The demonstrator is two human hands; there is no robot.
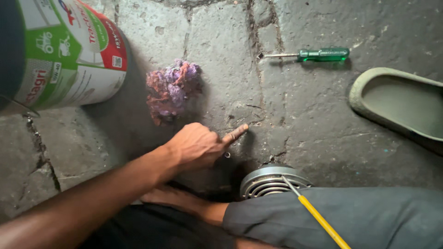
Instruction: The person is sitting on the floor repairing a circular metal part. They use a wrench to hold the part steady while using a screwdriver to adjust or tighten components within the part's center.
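Left hand [196, 146] curled loosely, forefinger stretched out onto the stone floor [314, 115], grasping nothing. Small metal ring [227, 155] just under that finger; purple rag [171, 90] near, beyond the knuckles. Right hand out of sight

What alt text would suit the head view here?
A left hand points its forefinger at a cracked stone floor, beside a purple-orange rag. A printed bucket, a green screwdriver, a shoe and a ribbed metal part lie around it.
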